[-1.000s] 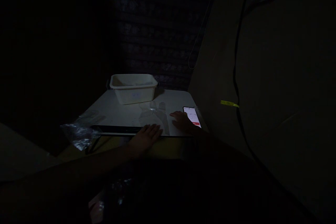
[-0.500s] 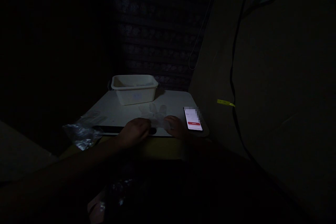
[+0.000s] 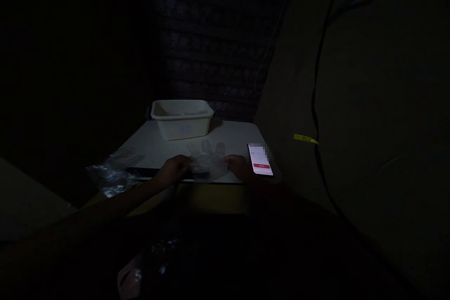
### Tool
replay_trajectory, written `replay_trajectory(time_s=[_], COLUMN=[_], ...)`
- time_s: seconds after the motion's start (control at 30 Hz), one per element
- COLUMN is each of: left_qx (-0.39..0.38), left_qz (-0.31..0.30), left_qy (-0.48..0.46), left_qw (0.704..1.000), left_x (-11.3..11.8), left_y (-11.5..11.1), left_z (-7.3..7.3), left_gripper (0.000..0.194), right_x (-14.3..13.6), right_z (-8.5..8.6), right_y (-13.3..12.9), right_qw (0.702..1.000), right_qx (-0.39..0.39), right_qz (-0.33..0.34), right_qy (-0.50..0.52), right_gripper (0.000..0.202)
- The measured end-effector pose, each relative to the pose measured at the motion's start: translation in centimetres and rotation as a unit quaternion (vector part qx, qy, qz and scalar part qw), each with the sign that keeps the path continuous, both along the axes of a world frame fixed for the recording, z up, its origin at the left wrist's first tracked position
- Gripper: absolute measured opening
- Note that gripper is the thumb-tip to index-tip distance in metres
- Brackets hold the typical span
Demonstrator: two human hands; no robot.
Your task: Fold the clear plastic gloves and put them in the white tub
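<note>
A thin, see-through plastic glove [image 3: 208,163] lies spread on the white table, its finger parts pointing away from me. My left hand [image 3: 175,168] pinches the glove's left edge with curled fingers. At its opposite edge, my right hand [image 3: 236,166] has its thumb and fingers closed on the film. A long black bar [image 3: 142,172] lies along the table's front edge, partly covered by my left hand and the glove. Dim light hides the fine details of both grips.
A cream plastic tub [image 3: 183,126] stands at the back of the white table [image 3: 232,132]. A lit phone [image 3: 260,159] lies at the right, and crumpled clear plastic [image 3: 111,180] at the left edge. A black cable [image 3: 315,103] with a yellow tag [image 3: 305,139] hangs on the right wall.
My left hand has moved left, off the end of the black bar. The glove now lies wider and flatter between my hands and covers the bar's end.
</note>
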State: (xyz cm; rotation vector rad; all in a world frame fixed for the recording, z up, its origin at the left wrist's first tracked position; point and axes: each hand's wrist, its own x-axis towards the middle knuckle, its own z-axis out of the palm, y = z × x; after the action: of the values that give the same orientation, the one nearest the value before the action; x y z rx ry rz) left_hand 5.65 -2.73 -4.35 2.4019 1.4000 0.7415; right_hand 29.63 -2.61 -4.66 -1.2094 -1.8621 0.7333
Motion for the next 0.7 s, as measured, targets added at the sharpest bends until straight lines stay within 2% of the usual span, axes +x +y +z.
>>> replay_trajectory(time_s=[0.17,0.33,0.5,0.57,0.7], left_qx=[-0.047,-0.098,-0.156,-0.169,-0.171], left_qz=[0.029,0.060,0.118,0.120,0.125], left_qy=[-0.028,-0.040,-0.059,-0.069,-0.074], left_qw=[0.998,0.993,0.979,0.976,0.975], left_x=[0.4,0.6,1.0,1.1,1.1], left_y=[0.4,0.6,0.6,0.6,0.8], left_z=[0.1,0.3,0.8,0.9,0.8], left_gripper=[0.028,0.023,0.019,0.018,0.020], right_x=[-0.2,-0.4,-0.9,-1.3,-2.0], right_z=[0.2,0.8,1.8,2.0,1.8], right_y=[0.5,1.1,1.9,2.3,3.4], right_qw=[0.995,0.970,0.970,0.970,0.961], right_qx=[-0.063,-0.165,-0.168,-0.171,-0.191], right_qz=[-0.017,-0.029,-0.071,-0.082,-0.144], right_qy=[0.073,0.176,0.159,0.153,0.141], right_gripper=[0.011,0.018,0.014,0.011,0.019])
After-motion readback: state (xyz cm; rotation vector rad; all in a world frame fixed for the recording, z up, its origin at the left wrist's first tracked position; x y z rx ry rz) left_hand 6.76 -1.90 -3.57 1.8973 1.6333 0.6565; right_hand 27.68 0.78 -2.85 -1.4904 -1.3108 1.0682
